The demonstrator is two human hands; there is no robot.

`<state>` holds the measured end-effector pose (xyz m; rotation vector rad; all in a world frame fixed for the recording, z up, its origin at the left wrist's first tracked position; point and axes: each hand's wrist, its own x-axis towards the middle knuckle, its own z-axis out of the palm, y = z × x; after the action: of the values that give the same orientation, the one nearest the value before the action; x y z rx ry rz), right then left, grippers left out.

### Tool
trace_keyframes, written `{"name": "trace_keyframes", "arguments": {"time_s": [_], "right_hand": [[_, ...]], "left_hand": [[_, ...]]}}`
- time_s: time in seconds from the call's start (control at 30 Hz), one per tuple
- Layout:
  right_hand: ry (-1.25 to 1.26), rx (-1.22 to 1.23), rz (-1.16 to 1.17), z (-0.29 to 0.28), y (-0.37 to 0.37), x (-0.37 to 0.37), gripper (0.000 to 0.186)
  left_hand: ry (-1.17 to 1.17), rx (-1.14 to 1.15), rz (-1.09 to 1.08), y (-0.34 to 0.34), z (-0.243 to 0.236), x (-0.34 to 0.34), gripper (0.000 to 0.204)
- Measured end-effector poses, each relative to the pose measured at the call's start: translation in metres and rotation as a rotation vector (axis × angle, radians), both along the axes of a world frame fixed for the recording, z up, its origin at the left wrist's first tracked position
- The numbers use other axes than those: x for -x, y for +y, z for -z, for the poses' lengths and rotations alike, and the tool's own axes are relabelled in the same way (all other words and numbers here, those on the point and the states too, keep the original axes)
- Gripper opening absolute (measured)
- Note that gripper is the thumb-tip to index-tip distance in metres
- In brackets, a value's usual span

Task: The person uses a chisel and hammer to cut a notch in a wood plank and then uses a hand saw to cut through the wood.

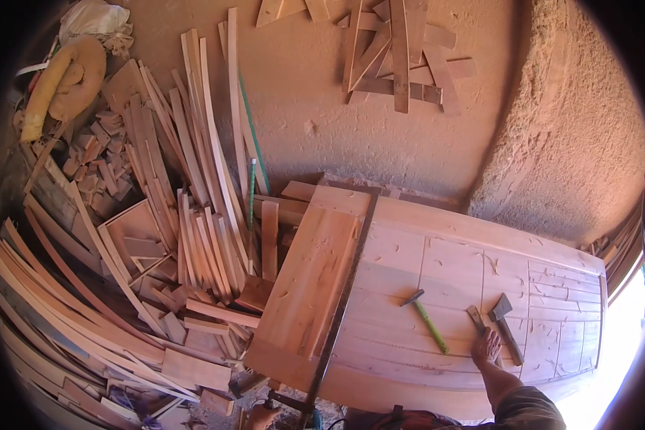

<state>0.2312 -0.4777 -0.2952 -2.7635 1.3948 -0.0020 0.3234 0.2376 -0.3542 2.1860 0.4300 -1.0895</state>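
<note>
A large panelled wooden door [387, 337] lies flat before me, strewn with shavings. My right hand [487, 347] rests low over it, its fingers closed around the end of a short flat-bladed tool [475, 319] that looks like a chisel. Just right of that hand lies a dark-headed hammer [507, 330] with a thick wooden handle. A hammer with a green handle [430, 326] lies to its left. Across the door runs a long dark bar clamp [345, 294]. At the lower edge my left hand [263, 416], partly cut off, is curled at the clamp's near end.
Long wooden strips [64, 308] and offcuts [100, 158] crowd the floor at left, some leaning on the earthen wall [301, 107]. Flat wooden pieces [401, 64] hang on that wall. A yellow coiled hose-like roll [46, 100] sits far left. Bright light enters at right.
</note>
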Motion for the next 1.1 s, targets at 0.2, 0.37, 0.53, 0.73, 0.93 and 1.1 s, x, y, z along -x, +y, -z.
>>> {"name": "trace_keyframes", "arguments": {"time_s": [0.2, 0.37, 0.53, 0.73, 0.93, 1.1], "right_hand": [[-0.044, 0.019, -0.013, 0.000, -0.003, 0.000, 0.040], [0.000, 0.012, 0.060, 0.005, 0.000, -0.003, 0.041], [-0.019, 0.060, 0.037, 0.014, 0.004, -0.003, 0.038], [0.002, -0.020, 0.084, -0.004, 0.007, -0.007, 0.037], [-0.015, 0.017, 0.059, 0.002, 0.005, -0.009, 0.036], [-0.016, 0.041, 0.076, 0.008, 0.000, 0.000, 0.040]], "left_hand": [[-0.351, -0.373, 0.002, -0.009, 0.026, 0.022, 0.038], [-0.689, -0.728, -0.009, -0.052, 0.022, 0.030, 0.037], [0.201, 0.065, -0.146, 0.031, 0.014, 0.005, 0.037], [-0.772, -0.773, -0.084, -0.048, 0.023, 0.034, 0.024], [0.026, -0.108, -0.057, 0.006, 0.015, -0.005, 0.034], [-0.092, -0.104, 0.138, -0.008, -0.004, -0.006, 0.035]]}}
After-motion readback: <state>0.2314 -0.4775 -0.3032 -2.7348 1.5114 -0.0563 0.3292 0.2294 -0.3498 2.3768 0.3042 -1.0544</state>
